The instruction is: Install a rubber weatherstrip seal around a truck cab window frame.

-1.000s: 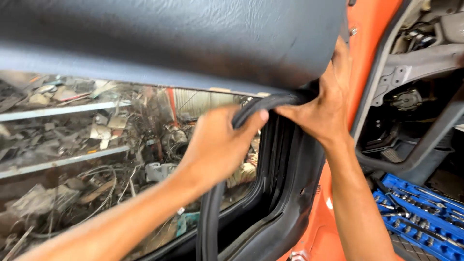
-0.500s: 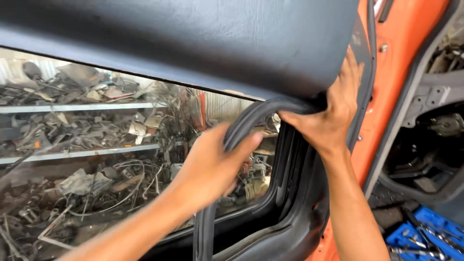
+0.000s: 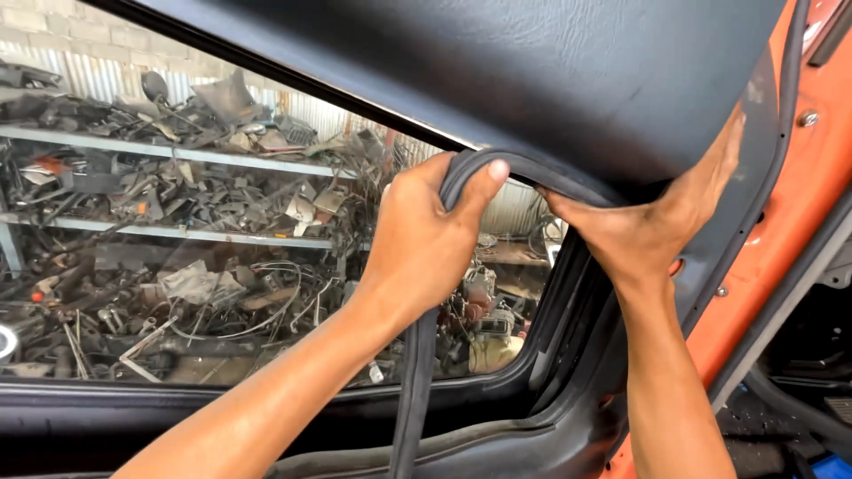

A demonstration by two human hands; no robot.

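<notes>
A black rubber window seal (image 3: 417, 372) hangs loose from the top rear corner of a car door's window opening. My left hand (image 3: 426, 239) grips the seal at its bend, thumb over the top. My right hand (image 3: 657, 222) presses the seal's upper end up against the dark door trim panel (image 3: 532, 71), fingers spread along the panel's rear edge. The seal's lower part runs down past my left forearm and out of view.
The orange door frame (image 3: 799, 213) runs along the right. Through the window glass (image 3: 177, 266), metal shelves (image 3: 160, 146) hold heaps of scrap car parts and wires. The black lower door edge (image 3: 266, 408) crosses the bottom. Dark engine-bay parts show at far right.
Both hands have moved up along the seal toward the top corner, and the view has tilted upward. The blue tool tray at lower right has dropped almost out of sight.
</notes>
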